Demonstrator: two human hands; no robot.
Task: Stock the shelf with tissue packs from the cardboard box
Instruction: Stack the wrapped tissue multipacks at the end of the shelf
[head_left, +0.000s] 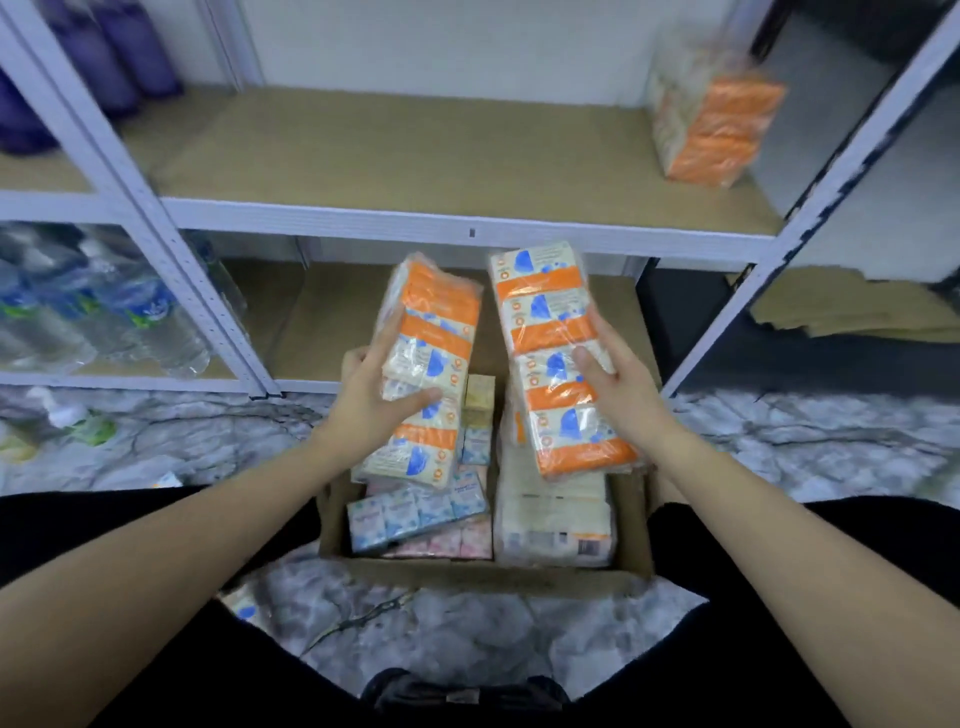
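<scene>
Tissue packs, orange-and-cream in crinkly plastic wrap (558, 358), are held just above the brown cardboard box (485, 571), fingers (589, 358) curled round each middle. Probably light, squashy, slippery; mid-pack grips seem best.

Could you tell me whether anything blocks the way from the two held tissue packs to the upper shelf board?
Nothing visible does. The left hand and right hand each hold an orange tissue pack above the cardboard box; the shelf board lies open ahead, with one pack at its far right.
</scene>
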